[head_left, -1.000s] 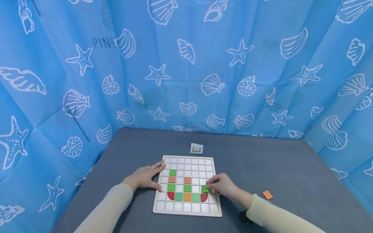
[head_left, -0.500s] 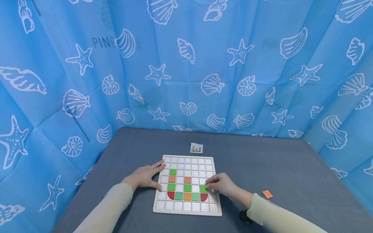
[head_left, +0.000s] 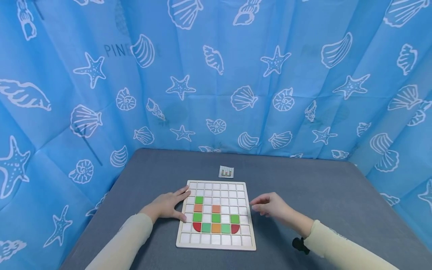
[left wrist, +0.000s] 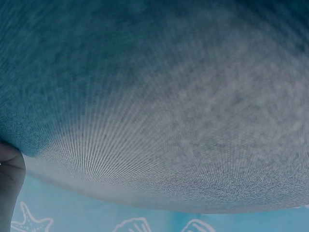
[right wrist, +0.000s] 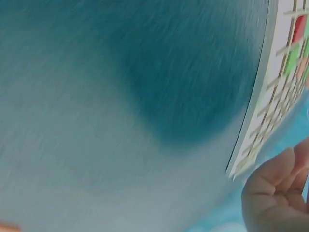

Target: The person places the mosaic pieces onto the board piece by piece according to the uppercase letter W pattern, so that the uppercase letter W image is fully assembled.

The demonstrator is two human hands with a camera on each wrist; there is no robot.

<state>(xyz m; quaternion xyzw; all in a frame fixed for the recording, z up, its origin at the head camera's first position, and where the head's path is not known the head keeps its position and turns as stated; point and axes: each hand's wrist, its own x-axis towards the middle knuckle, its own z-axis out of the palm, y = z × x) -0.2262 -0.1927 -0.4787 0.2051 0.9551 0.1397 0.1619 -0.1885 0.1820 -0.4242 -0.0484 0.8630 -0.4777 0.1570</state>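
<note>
A white grid board (head_left: pixel 216 242) lies on the table with green, orange and red tiles set in its squares. My left hand (head_left: pixel 165 205) rests along the board's left rim, thumb and fingers spread. Just off the right rim is my right hand (head_left: pixel 275 207), its fingers slightly bent and nothing between them. A green tile (head_left: pixel 234 219) sits flat above the right red rounded tile (head_left: pixel 235 228). In the right wrist view, the loose orange tile (right wrist: pixel 7 227) shows only a corner; the right forearm hides it in the head view.
A small printed card (head_left: pixel 226 172) with a grid pattern lies behind the board. The grey cloth-covered table (head_left: pixel 287 176) reaches back to a blue curtain (head_left: pixel 216 105) with white shells and starfish.
The right hand has let go of the green tile, which now lies in its square, and has moved right, off the board. The left hand has stayed in place.
</note>
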